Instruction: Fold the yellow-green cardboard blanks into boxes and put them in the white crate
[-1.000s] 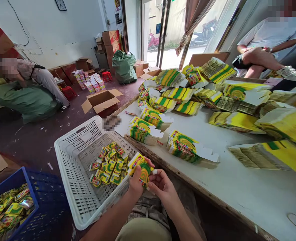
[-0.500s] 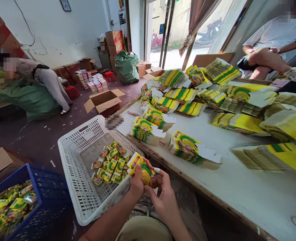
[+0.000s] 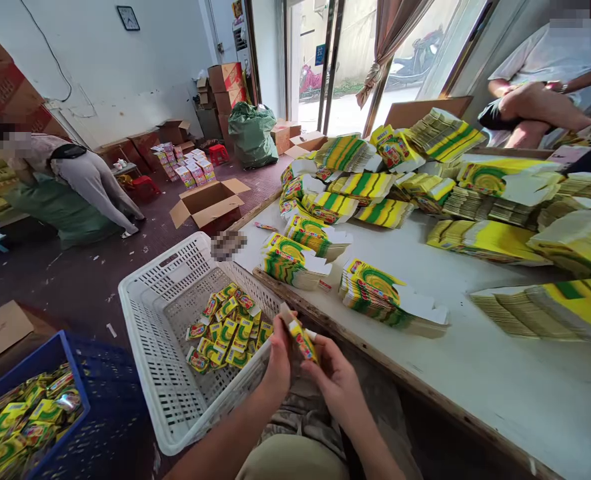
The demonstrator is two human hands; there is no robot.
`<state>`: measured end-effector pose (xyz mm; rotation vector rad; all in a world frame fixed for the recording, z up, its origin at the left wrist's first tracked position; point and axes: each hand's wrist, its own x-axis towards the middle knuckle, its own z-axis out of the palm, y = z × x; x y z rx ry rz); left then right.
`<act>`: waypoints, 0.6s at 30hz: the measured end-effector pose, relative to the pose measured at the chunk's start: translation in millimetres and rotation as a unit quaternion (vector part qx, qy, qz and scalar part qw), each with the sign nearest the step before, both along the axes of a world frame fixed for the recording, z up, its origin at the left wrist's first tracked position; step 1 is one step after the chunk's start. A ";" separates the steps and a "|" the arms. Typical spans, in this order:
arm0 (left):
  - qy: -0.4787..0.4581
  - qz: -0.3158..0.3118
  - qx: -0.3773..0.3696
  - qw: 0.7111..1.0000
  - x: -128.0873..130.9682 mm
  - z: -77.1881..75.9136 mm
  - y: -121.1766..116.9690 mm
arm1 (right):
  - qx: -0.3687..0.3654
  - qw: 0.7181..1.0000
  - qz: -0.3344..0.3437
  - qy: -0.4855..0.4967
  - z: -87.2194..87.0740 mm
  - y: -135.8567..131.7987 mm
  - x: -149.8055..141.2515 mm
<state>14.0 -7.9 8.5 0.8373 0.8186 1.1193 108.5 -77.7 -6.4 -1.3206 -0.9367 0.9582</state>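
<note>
Single head-worn camera, facing forward and down; fingers (image 3: pixel 329 346) close below, doorway (image 3: pixel 330 87) far ahead.

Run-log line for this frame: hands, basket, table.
left hand: holding small yellow box | right hand: holding its near end | white basket: loose yellow packs | table: flat packaging stacks

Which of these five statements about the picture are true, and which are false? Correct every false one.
1. The left hand and right hand are both on one small yellow carton. True.
2. A blue crate stands on the person's right. False: the blue plastic crate is on the left.
3. The perforated white basket contains yellow-and-green boxes. True.
4. The wall clock is round. False: the wall clock has a four-sided frame.
5. Stacks of flattened cartons lie on the white tabletop. True.
</note>
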 end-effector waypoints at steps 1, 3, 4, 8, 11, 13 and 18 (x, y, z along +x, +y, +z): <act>-0.015 -0.009 0.003 1.000 1.7 0.5 0.3 | 0.004 1.000 -0.012 0.009 -1.3 1.2 4.4; -0.022 -0.009 0.008 1.000 5.5 0.4 2.0 | 0.012 1.000 -0.026 0.011 -1.8 2.7 10.7; -0.017 -0.006 0.007 1.000 6.7 -0.2 3.4 | 0.018 1.000 -0.026 -0.002 -0.8 2.9 12.7; 0.042 -0.053 0.044 0.997 -3.2 5.2 14.6 | 0.064 0.990 -0.036 -0.121 8.2 -2.1 24.1; 0.104 -0.114 0.126 0.980 -26.1 28.9 27.7 | 0.100 0.962 -0.078 -0.242 16.7 -10.1 41.5; 0.137 -0.140 0.195 0.961 -41.4 50.4 34.4 | 0.117 0.926 -0.098 -0.346 22.5 -14.4 50.8; 0.355 -0.285 0.321 0.831 -47.9 72.1 28.3 | 0.176 0.838 -0.048 -0.515 35.8 -17.2 43.4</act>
